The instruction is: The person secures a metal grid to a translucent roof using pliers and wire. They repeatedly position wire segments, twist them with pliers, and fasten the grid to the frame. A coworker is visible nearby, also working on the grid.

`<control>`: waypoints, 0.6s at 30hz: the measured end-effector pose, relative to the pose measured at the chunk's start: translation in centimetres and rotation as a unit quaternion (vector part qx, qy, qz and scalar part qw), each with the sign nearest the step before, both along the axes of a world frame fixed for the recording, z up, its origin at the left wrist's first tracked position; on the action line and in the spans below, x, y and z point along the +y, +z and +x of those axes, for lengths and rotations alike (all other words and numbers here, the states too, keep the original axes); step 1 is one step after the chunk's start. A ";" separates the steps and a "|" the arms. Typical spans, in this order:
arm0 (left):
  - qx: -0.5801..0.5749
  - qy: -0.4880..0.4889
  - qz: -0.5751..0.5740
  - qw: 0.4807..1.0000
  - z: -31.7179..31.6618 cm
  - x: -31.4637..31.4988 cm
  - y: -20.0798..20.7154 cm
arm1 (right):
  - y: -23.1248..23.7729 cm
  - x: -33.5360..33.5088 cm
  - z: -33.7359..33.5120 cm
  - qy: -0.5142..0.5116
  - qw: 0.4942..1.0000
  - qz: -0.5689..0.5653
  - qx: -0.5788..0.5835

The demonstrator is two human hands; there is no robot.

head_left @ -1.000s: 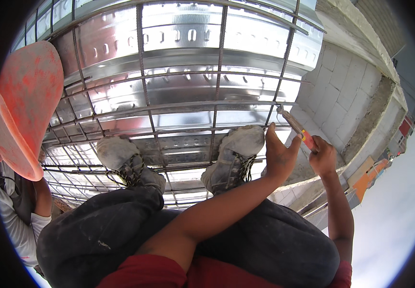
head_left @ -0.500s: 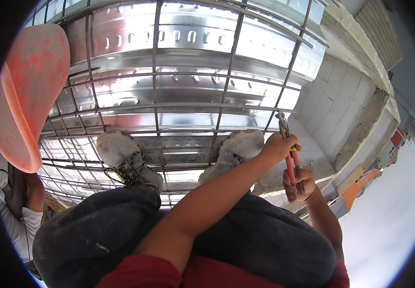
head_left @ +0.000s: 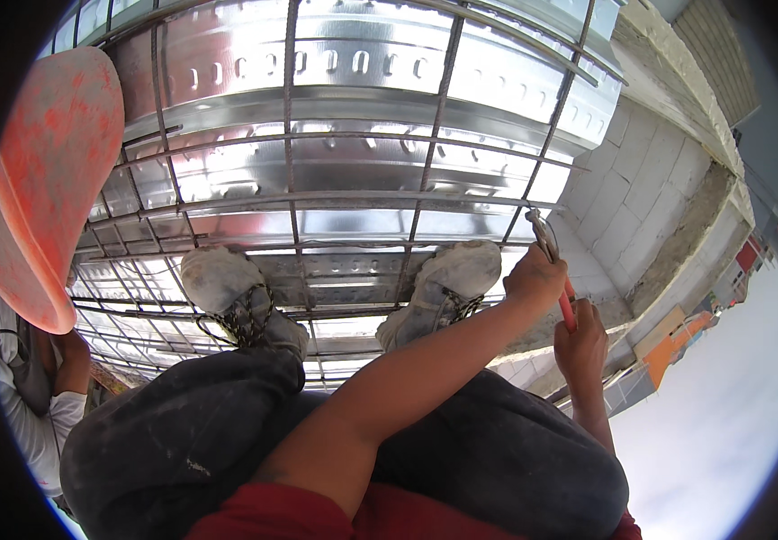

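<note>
Now the left hand (head_left: 533, 281) is closing around the pliers (head_left: 553, 265), the right hand (head_left: 580, 340) gripping their red handles just below; the tool's long axis is running up-left, its nose touching a rebar crossing (head_left: 527, 214). Boots (head_left: 438, 292) are standing just left on the mesh (head_left: 362, 193); nothing is blocking.

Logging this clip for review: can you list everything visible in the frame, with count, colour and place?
Rebar grid: one mesh, rusty grey, over the decking.
Metal decking: one ribbed sheet, shiny silver, under the mesh.
Block wall: one, pale grey, right.
Hard hat: one, orange, left edge.
Co-worker's arm: one, white sleeve, lower left.
Pliers: one, red handles, at a bar on the right.
Shoes: two, dusty grey, on the mesh.
Trousers: dark grey, bottom.
Left hand: at the pliers' jaws.
Right hand: grips the red handles.
</note>
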State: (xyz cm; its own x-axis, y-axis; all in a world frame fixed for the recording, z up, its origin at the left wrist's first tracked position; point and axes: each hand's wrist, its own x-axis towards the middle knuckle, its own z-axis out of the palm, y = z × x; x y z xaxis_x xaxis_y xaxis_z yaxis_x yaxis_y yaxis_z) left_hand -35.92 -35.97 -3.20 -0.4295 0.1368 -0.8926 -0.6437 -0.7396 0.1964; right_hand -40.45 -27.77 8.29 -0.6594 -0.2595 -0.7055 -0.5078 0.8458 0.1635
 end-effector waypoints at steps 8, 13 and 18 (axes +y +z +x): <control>0.086 0.190 0.149 0.967 1.1 0.4 -1.9 | 0.3 -0.7 0.8 0.071 0.997 -0.040 -0.002; 0.132 0.229 0.206 0.942 2.4 -0.9 -2.4 | 0.5 -1.6 2.6 0.072 0.997 0.037 0.002; 0.140 0.243 0.215 0.935 2.7 -1.4 -2.7 | 0.7 -3.3 3.4 0.059 0.996 0.062 0.013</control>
State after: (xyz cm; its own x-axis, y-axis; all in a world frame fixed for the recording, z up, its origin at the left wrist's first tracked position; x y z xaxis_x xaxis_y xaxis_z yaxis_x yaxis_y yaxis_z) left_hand -33.26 -37.33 -5.89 -0.7428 0.1853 -0.6433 -0.1781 -0.9810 -0.0770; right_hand -37.05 -31.07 8.97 -0.6475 -0.2479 -0.7206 -0.5970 0.7527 0.2774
